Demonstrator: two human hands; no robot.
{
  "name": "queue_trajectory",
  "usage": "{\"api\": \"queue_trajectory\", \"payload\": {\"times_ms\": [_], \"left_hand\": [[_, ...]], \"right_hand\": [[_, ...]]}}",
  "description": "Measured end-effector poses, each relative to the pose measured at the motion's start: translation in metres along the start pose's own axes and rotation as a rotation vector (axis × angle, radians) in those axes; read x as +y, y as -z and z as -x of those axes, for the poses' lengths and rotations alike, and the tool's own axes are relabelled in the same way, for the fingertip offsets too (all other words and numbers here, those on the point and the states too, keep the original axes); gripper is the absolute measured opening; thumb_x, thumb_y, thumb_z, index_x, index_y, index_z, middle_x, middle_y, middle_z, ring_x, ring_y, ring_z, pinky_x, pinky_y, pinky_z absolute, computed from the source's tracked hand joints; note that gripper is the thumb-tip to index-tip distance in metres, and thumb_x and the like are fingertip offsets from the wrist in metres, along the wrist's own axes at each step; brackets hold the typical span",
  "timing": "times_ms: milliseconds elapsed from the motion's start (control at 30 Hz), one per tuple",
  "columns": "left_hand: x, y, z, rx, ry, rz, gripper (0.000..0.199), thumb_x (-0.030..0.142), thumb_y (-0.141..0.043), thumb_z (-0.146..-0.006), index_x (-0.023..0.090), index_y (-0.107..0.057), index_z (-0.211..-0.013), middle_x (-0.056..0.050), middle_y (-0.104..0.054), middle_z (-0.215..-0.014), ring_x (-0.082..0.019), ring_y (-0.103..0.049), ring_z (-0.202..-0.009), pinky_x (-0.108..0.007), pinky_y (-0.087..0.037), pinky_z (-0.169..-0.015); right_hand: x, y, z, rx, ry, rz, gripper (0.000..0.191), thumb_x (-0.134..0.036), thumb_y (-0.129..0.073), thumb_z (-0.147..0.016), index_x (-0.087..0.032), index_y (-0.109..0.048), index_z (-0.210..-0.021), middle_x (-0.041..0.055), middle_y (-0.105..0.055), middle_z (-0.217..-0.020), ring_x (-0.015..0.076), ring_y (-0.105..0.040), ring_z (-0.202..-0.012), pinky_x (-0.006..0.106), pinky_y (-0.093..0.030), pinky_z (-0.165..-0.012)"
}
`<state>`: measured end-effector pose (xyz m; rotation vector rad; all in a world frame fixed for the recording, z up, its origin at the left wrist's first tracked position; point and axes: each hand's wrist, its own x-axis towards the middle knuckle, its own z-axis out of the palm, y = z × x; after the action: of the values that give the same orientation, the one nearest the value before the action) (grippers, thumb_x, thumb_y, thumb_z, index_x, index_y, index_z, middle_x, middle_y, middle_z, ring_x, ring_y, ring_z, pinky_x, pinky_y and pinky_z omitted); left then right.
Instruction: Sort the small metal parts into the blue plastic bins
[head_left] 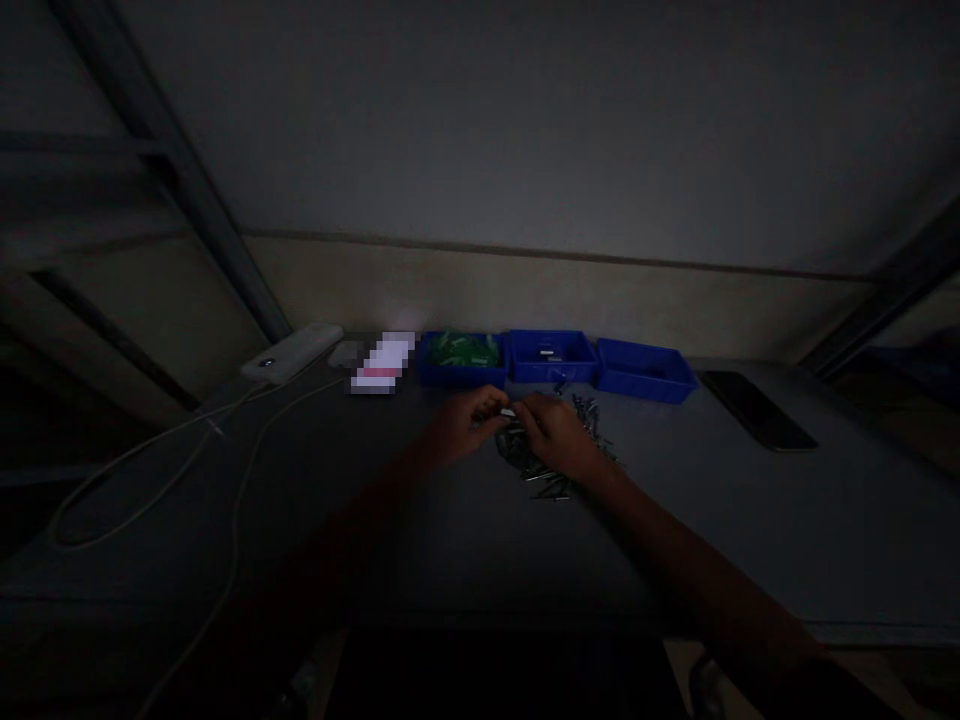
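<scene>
My left hand [466, 427] and my right hand [556, 436] are close together over the middle of the table. A small shiny metal piece [508, 412] shows between their fingertips. The thumb and fingers of my right hand pinch its right end. My left fingers are curled at its other side, and what they grip is too small and dark to make out. Below and around my right hand lies a pile of slim metal pieces [553, 487], partly covered by that hand.
Behind my hands stand a blue bin with green pieces [461, 375], a blue bin with a few metal pieces [551, 370] and another blue bin [646, 385]. A dark phone [759, 410] lies right; a lit screen [384, 362], white power strip [292, 355] and cable [238, 500] lie left.
</scene>
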<state>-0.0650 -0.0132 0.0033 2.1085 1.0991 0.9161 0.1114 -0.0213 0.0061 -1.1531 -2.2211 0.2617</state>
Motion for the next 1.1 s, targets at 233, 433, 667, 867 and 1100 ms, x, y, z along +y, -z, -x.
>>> {"api": "queue_trajectory", "payload": {"times_ms": [233, 433, 667, 867, 1100], "left_hand": [[0.005, -0.002, 0.001, 0.071, 0.057, -0.108, 0.032, 0.037, -0.042, -0.086, 0.014, -0.057, -0.070, 0.001, -0.057, -0.063, -0.011, -0.053, -0.062, -0.023, -0.039, -0.060], [0.008, -0.004, 0.002, 0.011, 0.086, -0.108, 0.041, 0.035, -0.030, -0.092, 0.015, -0.058, -0.069, -0.002, -0.060, -0.067, -0.014, -0.056, -0.065, -0.026, -0.040, -0.064], [0.011, 0.010, 0.008, -0.291, -0.082, -0.319, 0.019, 0.013, -0.049, -0.079, 0.019, -0.063, -0.090, -0.003, -0.062, -0.093, -0.016, -0.057, -0.089, -0.027, -0.042, -0.078], [0.012, 0.013, 0.010, -0.371, -0.083, -0.385, 0.018, 0.013, -0.051, -0.080, 0.020, -0.061, -0.093, -0.004, -0.059, -0.099, -0.019, -0.053, -0.098, -0.030, -0.040, -0.082], [0.015, 0.007, 0.008, -0.382, -0.095, -0.440, 0.012, 0.017, -0.048, -0.086, 0.017, -0.060, -0.087, -0.004, -0.061, -0.091, -0.018, -0.054, -0.089, -0.030, -0.040, -0.078]], "right_hand": [[-0.002, 0.001, 0.003, 0.041, 0.046, -0.128, 0.022, -0.032, -0.053, -0.086, -0.017, -0.056, -0.101, 0.0026, -0.064, -0.078, 0.0140, -0.058, -0.068, 0.025, -0.042, -0.064], [0.005, 0.003, 0.003, 0.055, 0.101, -0.050, 0.014, -0.026, -0.046, -0.089, -0.017, -0.057, -0.090, 0.0052, -0.063, -0.081, 0.0156, -0.059, -0.073, 0.026, -0.043, -0.067], [0.064, 0.019, -0.023, 0.373, -0.117, 0.226, 0.026, -0.035, -0.044, -0.089, -0.018, -0.062, -0.083, 0.0095, -0.063, -0.084, 0.0226, -0.055, -0.085, 0.036, -0.043, -0.080], [0.094, 0.015, -0.035, 0.447, -0.223, 0.419, 0.028, -0.037, -0.047, -0.086, -0.017, -0.067, -0.087, 0.0124, -0.059, -0.091, 0.0275, -0.047, -0.096, 0.042, -0.040, -0.083], [0.094, 0.007, -0.027, 0.435, -0.238, 0.439, 0.031, -0.041, -0.048, -0.086, -0.019, -0.070, -0.087, 0.0117, -0.058, -0.098, 0.0300, -0.040, -0.106, 0.047, -0.038, -0.084]]}}
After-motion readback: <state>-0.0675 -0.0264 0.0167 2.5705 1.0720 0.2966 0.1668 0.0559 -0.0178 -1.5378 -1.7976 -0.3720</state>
